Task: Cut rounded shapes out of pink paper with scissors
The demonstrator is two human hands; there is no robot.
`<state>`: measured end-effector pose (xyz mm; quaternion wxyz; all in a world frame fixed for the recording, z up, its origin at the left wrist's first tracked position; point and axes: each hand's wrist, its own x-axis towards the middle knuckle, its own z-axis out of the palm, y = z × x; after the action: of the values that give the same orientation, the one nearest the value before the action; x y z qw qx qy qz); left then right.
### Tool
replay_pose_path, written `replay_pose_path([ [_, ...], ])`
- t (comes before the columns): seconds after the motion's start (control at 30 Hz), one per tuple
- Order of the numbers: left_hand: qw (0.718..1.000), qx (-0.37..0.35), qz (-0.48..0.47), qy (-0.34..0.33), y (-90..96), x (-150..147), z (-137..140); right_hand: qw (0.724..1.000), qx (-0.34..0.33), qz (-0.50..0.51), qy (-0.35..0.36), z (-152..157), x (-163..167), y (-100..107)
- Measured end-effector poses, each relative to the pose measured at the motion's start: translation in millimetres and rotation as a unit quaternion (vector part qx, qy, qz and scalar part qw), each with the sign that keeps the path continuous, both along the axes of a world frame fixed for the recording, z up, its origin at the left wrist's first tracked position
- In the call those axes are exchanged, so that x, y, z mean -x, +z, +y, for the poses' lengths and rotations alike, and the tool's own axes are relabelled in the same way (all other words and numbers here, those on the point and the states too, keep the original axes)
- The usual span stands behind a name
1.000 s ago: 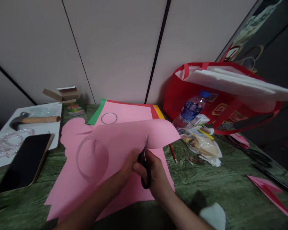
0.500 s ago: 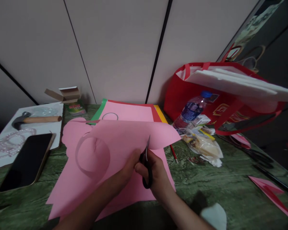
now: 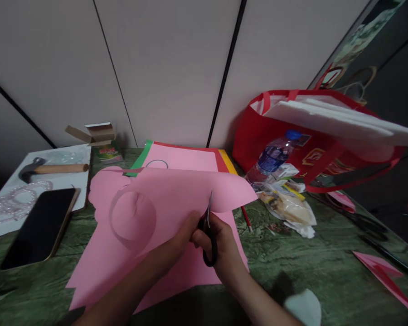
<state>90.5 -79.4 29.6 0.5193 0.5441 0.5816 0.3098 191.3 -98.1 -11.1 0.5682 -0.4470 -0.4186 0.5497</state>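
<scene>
My right hand (image 3: 222,242) is closed on a pair of scissors (image 3: 210,242) with black handles. The blades point up and away from me, across the edge of a pink paper sheet (image 3: 180,194). Close beside the scissors, my left hand (image 3: 187,233) pinches that sheet, its fingertips partly hidden. The sheet's right part curls up off the pile. A round loop of pink paper (image 3: 113,217) lies at its left, near a scalloped pink edge (image 3: 100,188). More pink paper (image 3: 190,271) lies flat underneath.
At the left are a phone (image 3: 39,226), a hammer (image 3: 61,168), clear beaded tubing (image 3: 15,201) and an opened small box (image 3: 107,151). To the right stand a water bottle (image 3: 270,158) and a red bag (image 3: 245,131), with a red pencil (image 3: 246,218) and wrapped food (image 3: 292,208) nearby.
The view has shifted very slightly. Both hands, the scissors and the pink sheet keep nearly the same positions.
</scene>
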Motion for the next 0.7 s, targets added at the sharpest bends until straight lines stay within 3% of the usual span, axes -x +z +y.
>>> replay_pose_path([
  [0.1,0.996,0.071,-0.048,0.007,3.6,-0.2,-0.2,1.000,0.007,0.002,0.006,-0.2,0.2,1.2],
  [0.3,0.995,0.095,-0.032,0.002,5.7,2.2,2.2,1.000,0.014,0.002,0.003,-0.7,2.1,3.2],
  [0.57,0.997,0.074,-0.032,0.017,9.9,1.1,-1.1,1.000,0.019,0.001,-0.003,-0.2,2.3,1.4],
  [0.7,0.998,0.059,-0.027,-0.008,5.2,5.0,2.4,0.999,0.032,-0.001,-0.006,-0.2,3.1,2.8],
])
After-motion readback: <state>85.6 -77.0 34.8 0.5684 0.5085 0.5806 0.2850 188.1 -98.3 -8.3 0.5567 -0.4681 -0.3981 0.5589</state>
